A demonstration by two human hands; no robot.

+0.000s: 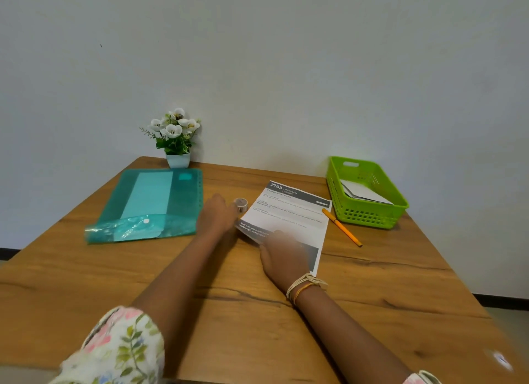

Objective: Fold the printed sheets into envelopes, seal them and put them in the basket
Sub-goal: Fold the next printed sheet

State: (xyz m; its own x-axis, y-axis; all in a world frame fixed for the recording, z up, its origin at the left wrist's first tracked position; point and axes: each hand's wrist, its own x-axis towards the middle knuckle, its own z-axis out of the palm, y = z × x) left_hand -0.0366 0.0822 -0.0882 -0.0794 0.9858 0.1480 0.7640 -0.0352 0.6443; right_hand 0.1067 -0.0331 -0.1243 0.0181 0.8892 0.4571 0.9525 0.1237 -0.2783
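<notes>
Resting flat on the near edge of the sheet (289,217), the right hand (282,257) grips nothing. At 10 o'clock the left hand (217,213) touches the tape roll (240,204); its grip is unclear. At 2 o'clock the basket (369,211) holds folded paper.

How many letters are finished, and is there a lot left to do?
Some folded white paper already lies in the green basket; I can't count the pieces. One printed sheet lies flat and unfolded on the table, with the right hand on its near edge and the left hand beside the tape roll. It still needs folding, sealing and dropping in. More paper sits in the teal folder.
</notes>
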